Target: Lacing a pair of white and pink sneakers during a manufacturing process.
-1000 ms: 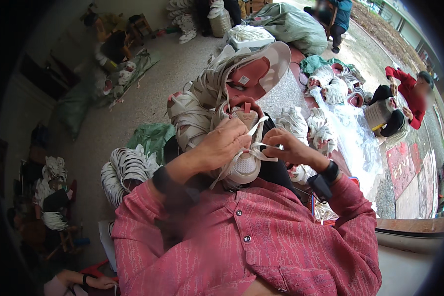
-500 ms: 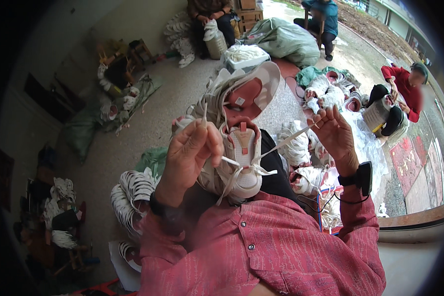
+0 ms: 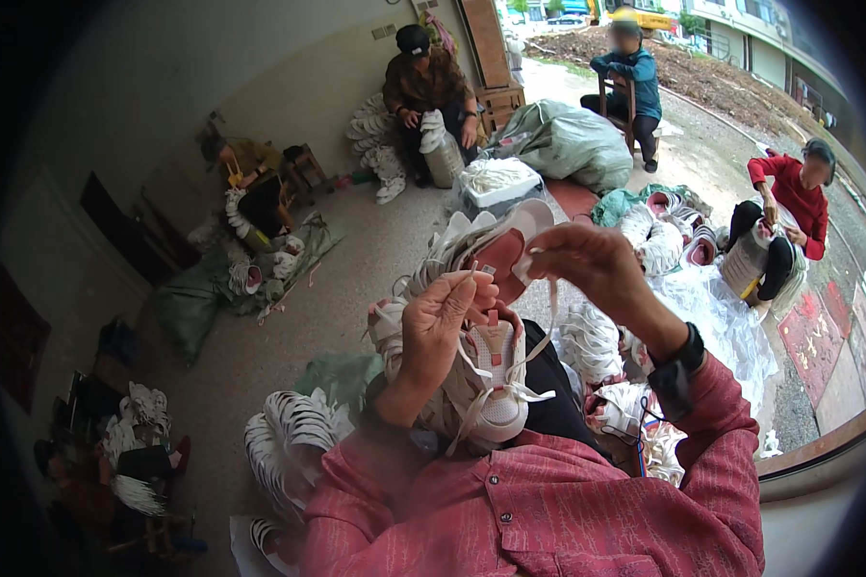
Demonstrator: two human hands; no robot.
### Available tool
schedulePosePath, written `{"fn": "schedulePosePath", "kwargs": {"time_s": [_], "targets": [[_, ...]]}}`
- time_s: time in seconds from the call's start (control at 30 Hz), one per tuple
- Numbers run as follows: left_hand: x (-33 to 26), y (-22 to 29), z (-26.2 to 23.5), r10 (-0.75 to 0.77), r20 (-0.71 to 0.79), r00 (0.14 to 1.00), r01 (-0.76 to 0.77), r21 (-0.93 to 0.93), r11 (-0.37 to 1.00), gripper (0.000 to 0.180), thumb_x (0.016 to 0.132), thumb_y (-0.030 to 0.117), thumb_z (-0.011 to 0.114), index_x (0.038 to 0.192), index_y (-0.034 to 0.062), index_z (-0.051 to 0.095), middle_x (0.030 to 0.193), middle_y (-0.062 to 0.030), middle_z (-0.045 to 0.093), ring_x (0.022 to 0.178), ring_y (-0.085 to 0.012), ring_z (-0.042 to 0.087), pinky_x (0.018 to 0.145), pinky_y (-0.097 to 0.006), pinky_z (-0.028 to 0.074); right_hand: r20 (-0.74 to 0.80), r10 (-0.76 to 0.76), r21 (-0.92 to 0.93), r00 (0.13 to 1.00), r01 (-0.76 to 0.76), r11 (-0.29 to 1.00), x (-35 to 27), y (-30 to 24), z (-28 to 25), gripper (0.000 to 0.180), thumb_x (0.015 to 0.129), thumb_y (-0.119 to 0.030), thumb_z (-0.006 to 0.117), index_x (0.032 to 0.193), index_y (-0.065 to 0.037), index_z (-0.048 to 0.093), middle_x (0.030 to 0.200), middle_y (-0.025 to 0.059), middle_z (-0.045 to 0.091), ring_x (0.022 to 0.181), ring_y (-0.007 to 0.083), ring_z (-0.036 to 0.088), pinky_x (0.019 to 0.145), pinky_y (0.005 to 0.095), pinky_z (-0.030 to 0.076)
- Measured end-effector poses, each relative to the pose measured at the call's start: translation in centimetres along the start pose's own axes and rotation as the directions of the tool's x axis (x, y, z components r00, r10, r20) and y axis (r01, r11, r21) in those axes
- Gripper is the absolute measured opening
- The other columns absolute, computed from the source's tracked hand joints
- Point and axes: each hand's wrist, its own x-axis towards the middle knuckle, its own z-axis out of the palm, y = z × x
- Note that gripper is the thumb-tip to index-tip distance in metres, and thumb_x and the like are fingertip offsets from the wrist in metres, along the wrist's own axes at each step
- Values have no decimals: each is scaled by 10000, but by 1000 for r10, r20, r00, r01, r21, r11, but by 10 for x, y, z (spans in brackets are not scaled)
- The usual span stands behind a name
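A white shoe upper (image 3: 500, 412) with a pinkish tongue lies toe toward me on my lap, at the near end of a stack of nested uppers (image 3: 433, 258). Its flat white shoelace (image 3: 551, 317) is threaded through the lower eyelets. Above the upper's left side, my left hand (image 3: 438, 322) pinches one lace end, whose tip pokes out over the fingers. My right hand (image 3: 592, 269) is raised beside the pink inner face of the stack, fingers closed on the lace's other length, which hangs down to the eyelets. The fingertips of this hand are partly blurred.
More stacked uppers stand at my left (image 3: 289, 438) and right (image 3: 592, 341). A white box of laces (image 3: 496, 183) and a large green sack (image 3: 568, 144) are farther off. Several people sit around handling similar uppers; one in red (image 3: 803, 202) is at the right.
My right hand has swung inward and left, close to my left hand, and the lace it pulled taut now hangs looser. The view has tilted up, showing more of the people beyond.
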Motion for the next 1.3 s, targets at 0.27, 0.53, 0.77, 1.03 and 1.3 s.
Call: {"fn": "schedulePosePath", "kwargs": {"time_s": [0.27, 0.53, 0.77, 1.03, 1.3], "targets": [[6, -1, 12, 60, -15, 998, -60, 4, 998, 299, 1044, 219, 536, 1199, -16, 638, 1045, -97, 712, 914, -120, 676, 823, -254, 547, -5, -163, -259, 987, 156, 953, 14, -30, 23, 118, 956, -106, 654, 948, 10, 676, 813, 41, 674, 724, 95, 615, 623, 269, 492], [4, -1, 11, 6, 17, 1000, -5, -46, 999, 281, 1063, 202, 486, 1160, -28, 614, 1019, -126, 708, 909, -173, 702, 855, -294, 569, 81, 110, -11, 991, -110, 994, 16, -28, 26, 184, 971, -139, 657, 1023, 33, 697, 809, 21, 648, 743, 72, 615, 627, 230, 499], [1, -3, 10, -7, 81, 997, 6, 14, 1000, 260, 1070, 219, 478, 1112, -2, 608, 900, -65, 688, 813, -106, 660, 734, -251, 529, 155, 108, 99, 982, -124, 987, 16, -14, 31, 183, 955, -120, 676, 1078, 3, 736, 869, 10, 676, 740, 50, 589, 629, 207, 482], [-7, 3, 4, -37, 147, 988, 12, 166, 986, 276, 1076, 209, 462, 1116, -18, 615, 951, -58, 706, 842, -91, 659, 747, -230, 525, 215, 198, 233, 956, -247, 941, 6, -15, 32, 176, 932, -92, 698, 1082, -12, 742, 897, -4, 683, 741, 34, 593, 597, 196, 467], [17, -43, -49, -8, 239, 971, -133, 567, 813, 314, 935, 208, 671, 1194, 38, 624, 1044, -85, 664, 1003, -197, 614, 895, -330, 491, 239, 331, 325, 913, -397, 859, 13, -14, 29, 240, 1001, -203, 609, 1111, 0, 676, 881, 11, 690, 544, 35, 482, 499, 190, 365]]}}
